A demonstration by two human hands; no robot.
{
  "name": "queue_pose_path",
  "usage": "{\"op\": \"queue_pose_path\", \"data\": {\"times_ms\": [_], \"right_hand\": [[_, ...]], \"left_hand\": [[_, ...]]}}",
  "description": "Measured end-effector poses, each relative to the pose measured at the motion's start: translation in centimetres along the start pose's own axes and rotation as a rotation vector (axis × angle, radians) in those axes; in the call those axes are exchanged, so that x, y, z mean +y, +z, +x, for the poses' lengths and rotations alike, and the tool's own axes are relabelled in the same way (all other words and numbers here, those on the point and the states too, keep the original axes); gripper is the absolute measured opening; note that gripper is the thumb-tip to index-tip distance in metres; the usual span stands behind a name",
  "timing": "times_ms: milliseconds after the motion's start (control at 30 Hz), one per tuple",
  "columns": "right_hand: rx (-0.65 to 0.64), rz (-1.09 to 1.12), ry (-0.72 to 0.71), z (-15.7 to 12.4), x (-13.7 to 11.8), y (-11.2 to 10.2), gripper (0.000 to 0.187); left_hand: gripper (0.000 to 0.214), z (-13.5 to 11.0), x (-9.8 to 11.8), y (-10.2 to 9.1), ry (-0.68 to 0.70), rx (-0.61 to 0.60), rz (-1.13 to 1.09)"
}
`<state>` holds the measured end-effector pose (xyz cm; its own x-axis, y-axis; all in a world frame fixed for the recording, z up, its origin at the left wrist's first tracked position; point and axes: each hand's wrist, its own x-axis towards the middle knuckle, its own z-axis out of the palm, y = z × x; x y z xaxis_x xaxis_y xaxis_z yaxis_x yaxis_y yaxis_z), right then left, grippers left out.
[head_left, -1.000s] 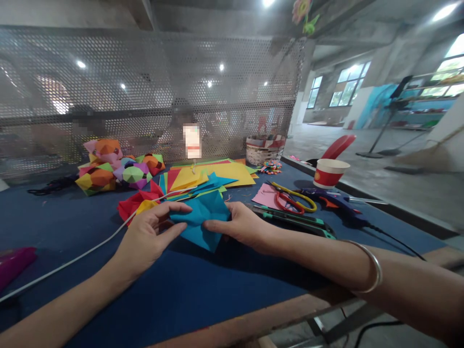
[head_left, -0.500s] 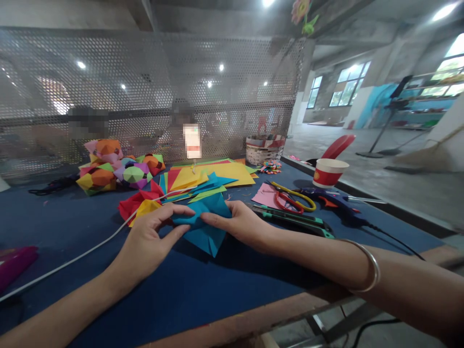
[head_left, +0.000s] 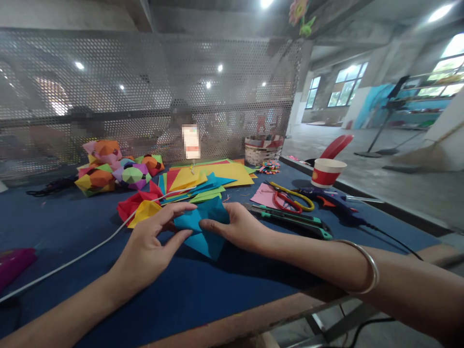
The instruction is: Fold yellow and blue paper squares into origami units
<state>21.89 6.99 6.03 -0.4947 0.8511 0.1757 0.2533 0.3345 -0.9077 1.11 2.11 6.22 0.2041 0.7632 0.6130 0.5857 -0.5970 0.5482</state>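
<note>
A sheet of blue paper (head_left: 208,241), partly folded, is held up between both hands over the blue tabletop (head_left: 203,295). My left hand (head_left: 154,237) pinches its left edge between thumb and fingers. From the other side, my right hand (head_left: 242,227) grips it with the thumb across the front face; its other fingers are hidden behind the paper. Just beyond lie folded red (head_left: 136,205) and yellow paper pieces (head_left: 145,213), with blue folded pieces (head_left: 213,181) on a stack of coloured sheets (head_left: 232,173).
Right of my hands are a cutter knife (head_left: 293,221), scissors (head_left: 286,202), a glue gun (head_left: 333,203) and a paper cup (head_left: 328,172). Paper polyhedra (head_left: 132,174) sit at the back left, a woven basket (head_left: 263,149) at the back. A white cable (head_left: 90,250) crosses the left side.
The blue paper has turned slightly in my hands, and its upper flap now lies flatter and faces me more. Both hands keep their hold on it.
</note>
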Motion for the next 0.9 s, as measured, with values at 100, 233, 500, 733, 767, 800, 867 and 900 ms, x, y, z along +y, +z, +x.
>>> {"op": "queue_pose_path", "data": {"times_ms": [100, 233, 500, 733, 767, 800, 867, 900], "right_hand": [[-0.007, -0.017, -0.003, 0.04, 0.09, 0.07, 0.02], [-0.02, -0.023, -0.009, 0.08, 0.19, 0.14, 0.018], [-0.014, -0.052, 0.012, 0.07, 0.38, 0.04, 0.029], [-0.07, 0.086, -0.025, 0.02, 0.09, 0.38, 0.019], [-0.086, 0.105, -0.022, 0.02, 0.03, 0.41, 0.022], [-0.104, 0.12, -0.016, 0.03, 0.0, 0.41, 0.025], [-0.136, 0.14, -0.001, 0.09, 0.03, 0.35, 0.024], [-0.145, 0.145, 0.007, 0.14, 0.1, 0.31, 0.022]], "left_hand": [[0.03, -0.04, -0.29, -0.05, 0.038, -0.003, 0.03], [0.023, -0.09, -0.59, -0.3, 0.095, 0.009, 0.094], [0.01, 0.13, -0.19, -0.37, 0.248, 0.028, 0.187], [0.011, 0.51, -0.34, -0.66, 0.299, 0.076, 0.236], [0.011, 0.56, -0.45, -0.7, 0.296, 0.089, 0.246], [0.01, 0.6, -0.56, -0.73, 0.289, 0.1, 0.256], [0.01, 0.65, -0.76, -0.77, 0.271, 0.117, 0.272], [0.01, 0.66, -0.82, -0.79, 0.261, 0.123, 0.278]]}}
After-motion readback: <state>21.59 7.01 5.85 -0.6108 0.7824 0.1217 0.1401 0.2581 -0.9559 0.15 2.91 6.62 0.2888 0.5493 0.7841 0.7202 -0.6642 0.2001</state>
